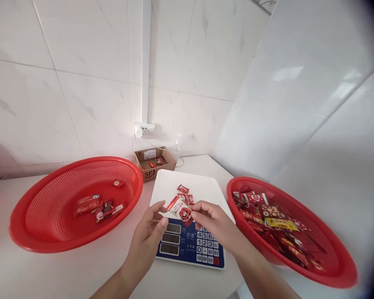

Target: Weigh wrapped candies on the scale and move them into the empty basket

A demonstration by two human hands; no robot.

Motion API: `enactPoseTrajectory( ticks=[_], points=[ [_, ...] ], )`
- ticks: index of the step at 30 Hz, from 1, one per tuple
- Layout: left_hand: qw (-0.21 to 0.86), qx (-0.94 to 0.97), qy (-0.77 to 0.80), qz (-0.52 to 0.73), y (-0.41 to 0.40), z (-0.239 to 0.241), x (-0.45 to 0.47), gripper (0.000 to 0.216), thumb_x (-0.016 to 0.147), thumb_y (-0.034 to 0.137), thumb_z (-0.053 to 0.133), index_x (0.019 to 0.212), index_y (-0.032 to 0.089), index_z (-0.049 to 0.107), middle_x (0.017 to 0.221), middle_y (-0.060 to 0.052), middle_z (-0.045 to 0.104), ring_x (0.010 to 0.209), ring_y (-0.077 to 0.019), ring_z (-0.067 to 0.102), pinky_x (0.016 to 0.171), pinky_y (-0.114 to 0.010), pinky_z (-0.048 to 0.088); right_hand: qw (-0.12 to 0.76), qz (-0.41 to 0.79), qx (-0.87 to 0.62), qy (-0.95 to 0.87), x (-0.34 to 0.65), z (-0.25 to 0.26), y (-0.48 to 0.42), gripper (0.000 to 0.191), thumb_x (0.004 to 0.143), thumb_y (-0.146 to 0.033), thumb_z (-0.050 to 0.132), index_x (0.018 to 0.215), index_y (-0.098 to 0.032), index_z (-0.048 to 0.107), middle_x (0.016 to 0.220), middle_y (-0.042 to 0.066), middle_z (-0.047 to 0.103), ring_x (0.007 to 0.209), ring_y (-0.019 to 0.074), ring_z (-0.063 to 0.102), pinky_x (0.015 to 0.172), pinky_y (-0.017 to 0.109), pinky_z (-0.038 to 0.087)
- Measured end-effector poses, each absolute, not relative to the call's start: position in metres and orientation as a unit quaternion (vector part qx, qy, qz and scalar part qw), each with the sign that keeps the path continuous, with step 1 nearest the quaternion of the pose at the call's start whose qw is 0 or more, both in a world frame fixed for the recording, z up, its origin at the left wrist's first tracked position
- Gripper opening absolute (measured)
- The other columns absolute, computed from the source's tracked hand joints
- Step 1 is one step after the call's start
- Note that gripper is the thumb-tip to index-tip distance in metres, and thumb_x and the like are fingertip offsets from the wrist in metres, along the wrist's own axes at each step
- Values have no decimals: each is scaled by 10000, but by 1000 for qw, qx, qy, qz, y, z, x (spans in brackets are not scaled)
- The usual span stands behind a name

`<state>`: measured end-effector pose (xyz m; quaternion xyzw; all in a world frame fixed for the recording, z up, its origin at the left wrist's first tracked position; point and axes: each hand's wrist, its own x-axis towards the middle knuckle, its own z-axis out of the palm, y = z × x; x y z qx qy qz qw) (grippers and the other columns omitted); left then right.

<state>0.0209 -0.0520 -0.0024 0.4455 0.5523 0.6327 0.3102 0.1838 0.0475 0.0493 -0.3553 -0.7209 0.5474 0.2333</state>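
Observation:
A red and white snack packet (180,210) hangs above the digital weighing scale (205,180), pinched at its right edge by my right hand (210,218). My left hand (149,226) is beside the packet's left end, thumb and fingers apart; whether a fingertip touches the wrapper I cannot tell. On the scale's white plate lies a small red packet (183,189). More red wrappers (189,199) show there, partly covered by the held packet. The scale's blue panel has keys and three displays, partly hidden behind my hands.
At the left stands a red perforated basket (59,178) with a few packets inside. Another red basket (339,265), on the right, holds many wrapped snacks. Behind the scale are a cardboard box (149,174) with small packets, a clear bottle (176,147) and a wall socket (145,131).

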Motion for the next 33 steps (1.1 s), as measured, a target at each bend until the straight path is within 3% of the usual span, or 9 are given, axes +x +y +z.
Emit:
enactPoseTrajectory(
  ticks=[3, 8, 13, 16, 21, 28, 33],
  points=[
    [411, 402, 511, 639, -41, 15, 22, 313, 779, 431, 596, 987, 198, 617, 683, 28, 555, 629, -115, 514, 612, -234, 451, 239, 546, -345, -725, 178, 46, 36, 259, 748, -470, 582, 722, -213, 563, 655, -27, 558, 590, 126, 513, 602, 267, 409],
    [476, 357, 456, 662, -35, 16, 20, 194, 761, 366, 642, 838, 191, 612, 603, 60, 501, 543, -73, 441, 522, -190, 366, 276, 562, -347, -698, 181, 39, 28, 302, 774, -516, 567, 768, -215, 585, 614, -27, 534, 632, 134, 523, 642, 274, 419],
    [493, 414, 404, 650, -39, 20, 20, 140, 764, 324, 635, 832, 202, 640, 852, -16, 604, 787, -141, 570, 735, -273, 465, 309, 710, -315, -549, 183, 27, 27, 497, 768, -616, 517, 1070, -226, 582, 931, 61, 626, 737, 160, 597, 634, 300, 463],
    [489, 457, 398, 628, -40, 21, 22, 70, 744, 245, 625, 789, 204, 660, 1037, -48, 592, 935, -192, 567, 804, -310, 463, 325, 708, -322, -538, 185, 26, 28, 399, 719, -496, 655, 1009, -226, 602, 900, 39, 631, 725, 143, 590, 636, 282, 476],
    [564, 423, 347, 618, -40, 21, 28, 342, 765, 177, 594, 1091, 277, 565, 1168, -37, 568, 1072, -210, 519, 885, -349, 446, 390, 610, -346, -597, 188, 30, 28, 279, 741, -400, 660, 955, -231, 598, 892, 15, 641, 811, 158, 594, 712, 292, 488],
    [532, 400, 422, 615, -37, 21, 34, 249, 758, 268, 649, 998, 250, 584, 863, 13, 578, 817, -133, 537, 714, -254, 481, 375, 579, -346, -636, 189, 34, 24, 291, 761, -386, 634, 1001, -226, 592, 924, 23, 650, 857, 168, 599, 745, 302, 488],
    [516, 391, 438, 623, -34, 19, 34, 238, 737, 254, 652, 959, 227, 572, 816, 23, 572, 771, -120, 528, 687, -236, 464, 328, 620, -357, -617, 189, 31, 21, 364, 747, -380, 648, 1064, -219, 573, 867, 13, 665, 755, 144, 615, 712, 305, 499]
  ],
)
